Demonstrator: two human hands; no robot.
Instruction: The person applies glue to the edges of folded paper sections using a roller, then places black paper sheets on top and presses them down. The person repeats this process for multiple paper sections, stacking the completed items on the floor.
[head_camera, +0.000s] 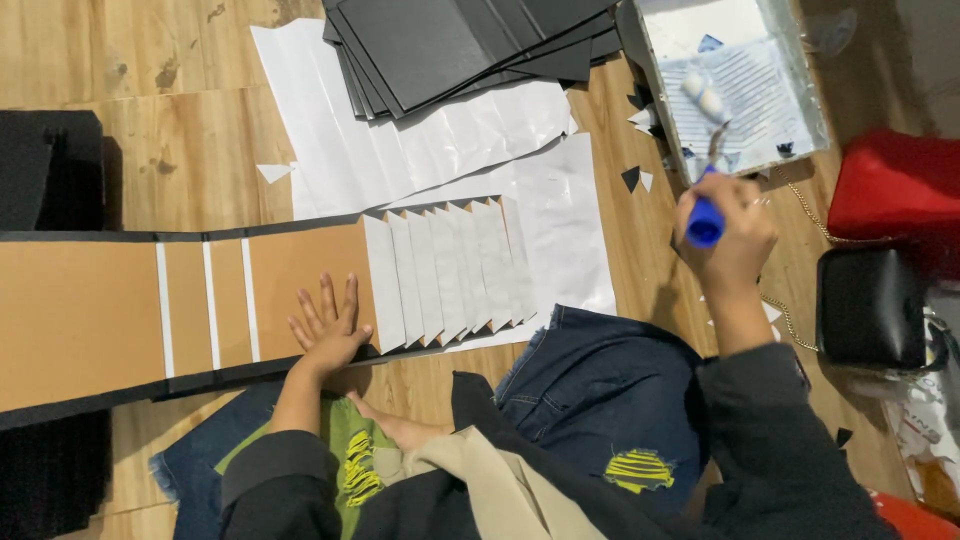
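L hand (328, 325): I see it flat, fingers spread, on brown cardboard panel (190, 305).
R hand (728, 235): gripping blue-handled brush (706, 215) at glue tray (800, 95).
Progress: approx. 8 white paper strips (450, 270) laid; more white sheets (400, 140) & black boards (460, 40) left, I'd judge.

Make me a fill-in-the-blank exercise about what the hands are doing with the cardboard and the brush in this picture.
1. The left hand lies flat on the brown ____ panel.
2. The right hand grips a brush with a ____ handle.
3. The brush points into a ____ plastic tray.
4. White paper strips overlap in a row to the ____ of the left hand.

Missing words: cardboard; blue; clear; right
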